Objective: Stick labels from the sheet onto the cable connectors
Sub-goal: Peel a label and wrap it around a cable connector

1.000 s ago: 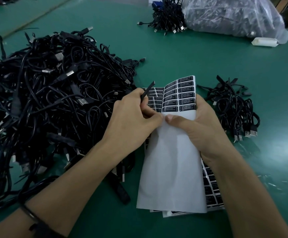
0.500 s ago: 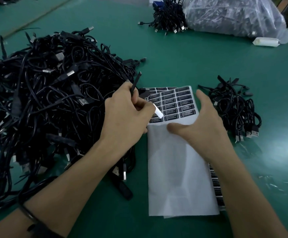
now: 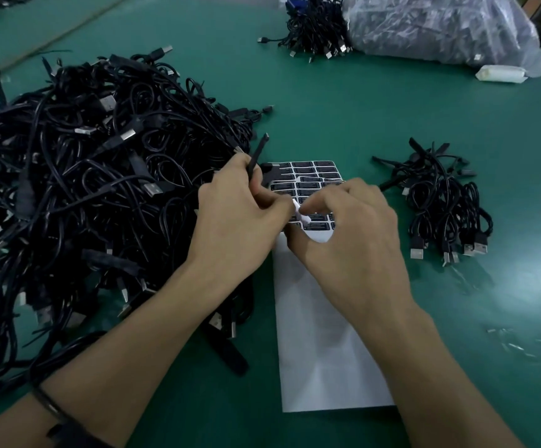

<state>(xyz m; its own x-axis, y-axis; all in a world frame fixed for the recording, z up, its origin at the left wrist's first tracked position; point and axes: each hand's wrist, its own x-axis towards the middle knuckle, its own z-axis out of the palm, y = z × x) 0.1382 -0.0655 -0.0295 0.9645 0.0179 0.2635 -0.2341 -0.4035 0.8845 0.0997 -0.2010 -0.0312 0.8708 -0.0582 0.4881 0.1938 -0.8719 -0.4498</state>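
The green table point(image 3: 392, 108) carries a big heap of black cables point(image 3: 101, 189) on its left side, a label sheet point(image 3: 324, 350) at the middle of the front edge and a small cable bundle point(image 3: 447, 208) at the right. Along the far edge lie another bundle point(image 3: 314, 30), a plastic bag point(image 3: 434, 27) and a white packet point(image 3: 501, 73).

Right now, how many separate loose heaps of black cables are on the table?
3: the big heap at left, a small heap at right, and a far bundle beside the plastic bag, which may hide more.
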